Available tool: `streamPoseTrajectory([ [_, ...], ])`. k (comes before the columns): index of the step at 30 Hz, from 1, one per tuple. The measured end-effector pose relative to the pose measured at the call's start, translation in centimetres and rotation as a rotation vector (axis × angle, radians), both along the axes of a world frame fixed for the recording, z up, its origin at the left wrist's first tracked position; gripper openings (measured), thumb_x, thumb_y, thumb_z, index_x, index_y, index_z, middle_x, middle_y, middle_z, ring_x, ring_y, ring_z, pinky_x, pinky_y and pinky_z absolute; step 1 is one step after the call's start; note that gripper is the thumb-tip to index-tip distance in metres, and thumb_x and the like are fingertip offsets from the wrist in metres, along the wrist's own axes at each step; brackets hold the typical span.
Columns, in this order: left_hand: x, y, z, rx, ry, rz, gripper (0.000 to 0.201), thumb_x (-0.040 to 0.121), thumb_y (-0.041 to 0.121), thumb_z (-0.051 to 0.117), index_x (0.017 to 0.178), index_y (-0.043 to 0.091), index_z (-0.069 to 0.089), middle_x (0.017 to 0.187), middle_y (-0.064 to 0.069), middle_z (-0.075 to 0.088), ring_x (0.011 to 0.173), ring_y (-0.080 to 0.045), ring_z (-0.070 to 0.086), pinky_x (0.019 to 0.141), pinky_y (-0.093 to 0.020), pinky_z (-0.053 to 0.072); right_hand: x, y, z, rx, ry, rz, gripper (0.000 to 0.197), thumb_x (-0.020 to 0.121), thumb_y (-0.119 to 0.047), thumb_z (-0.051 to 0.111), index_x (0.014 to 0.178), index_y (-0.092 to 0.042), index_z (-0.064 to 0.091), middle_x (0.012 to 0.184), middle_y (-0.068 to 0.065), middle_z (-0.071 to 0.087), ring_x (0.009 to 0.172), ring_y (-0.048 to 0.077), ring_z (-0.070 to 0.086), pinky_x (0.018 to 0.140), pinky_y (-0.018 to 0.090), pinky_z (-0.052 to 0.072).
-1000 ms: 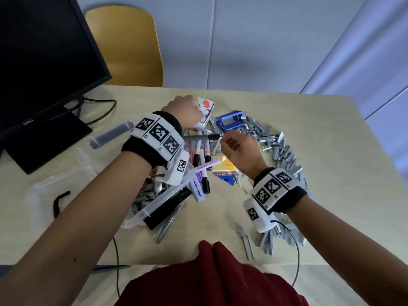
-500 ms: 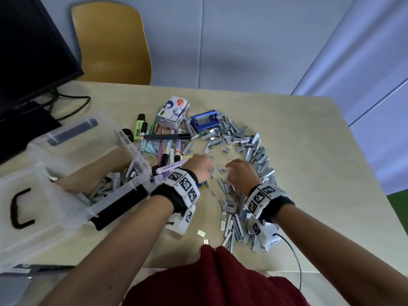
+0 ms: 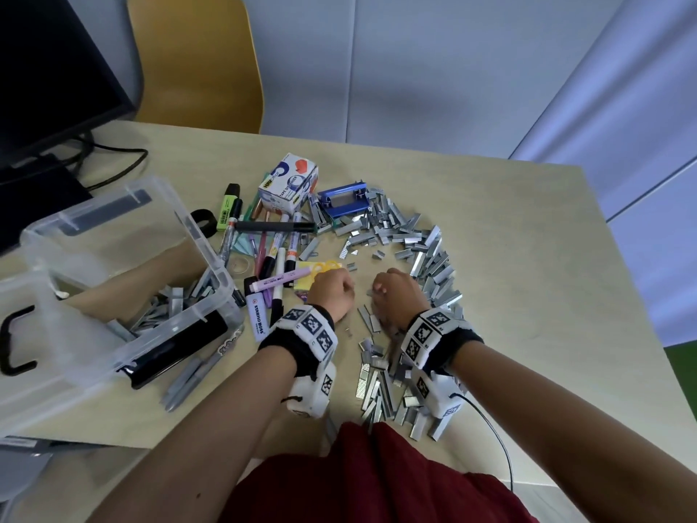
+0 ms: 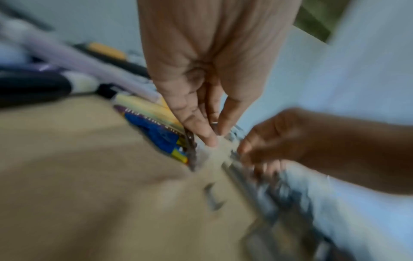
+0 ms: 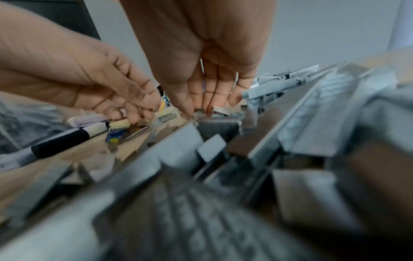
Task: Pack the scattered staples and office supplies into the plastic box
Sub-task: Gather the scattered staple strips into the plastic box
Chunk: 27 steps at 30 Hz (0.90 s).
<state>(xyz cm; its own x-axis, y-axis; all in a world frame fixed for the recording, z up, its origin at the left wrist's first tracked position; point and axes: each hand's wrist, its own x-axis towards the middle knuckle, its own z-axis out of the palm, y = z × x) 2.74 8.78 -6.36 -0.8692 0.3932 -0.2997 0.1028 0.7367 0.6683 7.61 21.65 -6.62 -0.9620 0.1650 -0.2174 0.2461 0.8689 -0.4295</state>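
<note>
Silver staple strips (image 3: 426, 258) lie in an arc on the beige table, with more (image 3: 381, 386) near its front edge. The clear plastic box (image 3: 203, 243) stands open at the left and holds several strips (image 3: 169, 303). Both my hands are down at the near middle of the arc, knuckles up. My left hand (image 3: 333, 290) (image 4: 215, 137) brings thumb and forefinger together on a small staple piece beside the yellow sticky notes (image 3: 305, 277). My right hand (image 3: 392, 292) (image 5: 198, 111) pinches a short staple strip at the pile's inner edge. The wrist views are blurred.
Markers and highlighters (image 3: 279, 251) lie jumbled between box and staples. A tape dispenser carton (image 3: 288, 183) and a blue punch (image 3: 343, 201) sit behind them. The box lid (image 3: 22, 334) leans at far left. A monitor (image 3: 49, 69) and a yellow chair (image 3: 196, 58) stand beyond.
A second ago both hands were over the markers by the carton. They have come toward me to the near staples, and in the last half second they barely shifted.
</note>
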Motion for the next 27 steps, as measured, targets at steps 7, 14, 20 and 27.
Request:
streamPoseTrajectory([
  [7, -0.8, -0.9, 1.0, 0.808, -0.767, 0.666, 0.028, 0.093, 0.001, 0.039, 0.069, 0.001, 0.053, 0.043, -0.004, 0.058, 0.035, -0.010, 0.056, 0.036, -0.014, 0.044, -0.9, -0.7, 3.1, -0.243, 0.216, -0.054, 0.017, 0.087, -0.019, 0.060, 0.094, -0.005, 0.067, 0.091, 0.010, 0.064, 0.080, 0.018, 0.056, 0.074, 0.027, 0.045],
  [14, -0.7, -1.4, 1.3, 0.898, -1.004, 0.702, 0.046, 0.100, 0.030, 0.034, 0.069, 0.002, 0.054, 0.045, -0.006, 0.052, 0.030, -0.012, 0.049, 0.032, -0.012, 0.037, -1.6, -3.0, 5.4, -0.342, 0.213, 0.125, 0.019, 0.082, -0.016, 0.066, 0.098, -0.008, 0.067, 0.083, 0.005, 0.059, 0.076, 0.014, 0.052, 0.074, 0.027, 0.042],
  [20, -1.3, -2.4, 0.8, 0.799, -1.049, 0.628, 0.040, 0.100, 0.024, 0.030, 0.062, 0.014, 0.035, 0.035, 0.004, 0.037, 0.022, -0.004, 0.029, 0.024, -0.011, 0.016, -4.1, -1.1, 3.2, -0.218, 0.131, 0.029, 0.022, 0.085, -0.006, 0.053, 0.101, -0.006, 0.067, 0.103, 0.010, 0.066, 0.087, 0.018, 0.057, 0.084, 0.029, 0.045],
  [27, -1.2, -2.7, 0.2, 0.768, -0.984, 0.666, 0.037, 0.099, 0.021, 0.032, 0.063, 0.013, 0.038, 0.034, 0.006, 0.038, 0.023, -0.003, 0.030, 0.025, -0.011, 0.018, -5.2, -1.8, 1.3, 0.036, -0.069, 0.262, 0.004, 0.082, -0.005, 0.057, 0.082, -0.008, 0.059, 0.109, 0.014, 0.057, 0.102, 0.029, 0.054, 0.083, 0.029, 0.040],
])
